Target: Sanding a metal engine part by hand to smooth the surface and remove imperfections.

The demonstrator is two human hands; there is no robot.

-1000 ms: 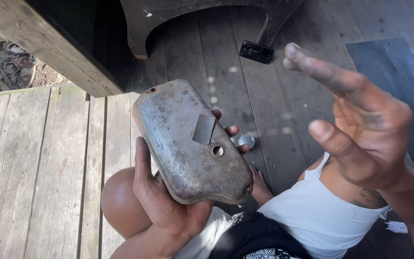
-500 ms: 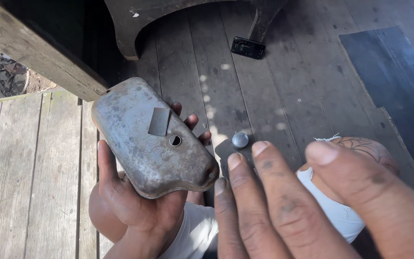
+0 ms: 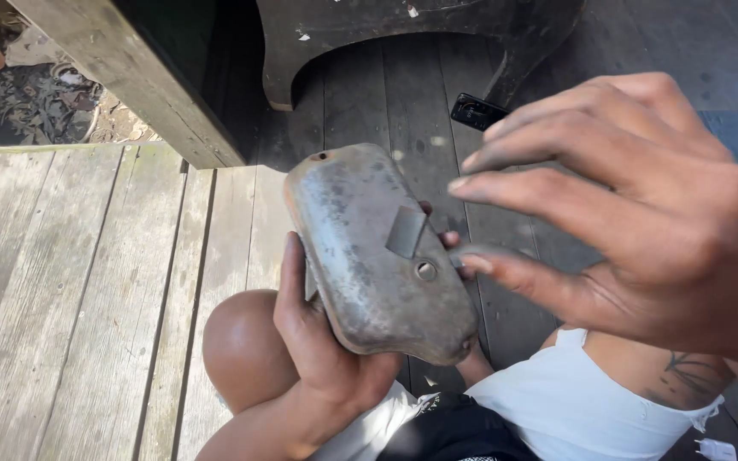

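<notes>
My left hand [image 3: 322,341] grips a dull grey, rounded metal cover [image 3: 369,248] from below, thumb along its left edge and fingertips showing at its right edge. The cover has a small metal tab and a round hole with a bolt head on its top face. My right hand [image 3: 634,213] hovers close to the camera at the right, fingers spread and pointing left, with the lowest fingertip just beside the bolt hole. It holds nothing.
A weathered wooden deck [image 3: 79,299] lies to the left. A dark curved metal base [image 3: 403,43] stands at the top, with a small black object [image 3: 477,111] on the dark planks. My knees, one under white cloth [image 3: 574,401], are below the cover.
My right hand has swung from the lower right up across the view toward the cover's bolt hole. The small round metal piece seen on the floor earlier is now hidden behind it.
</notes>
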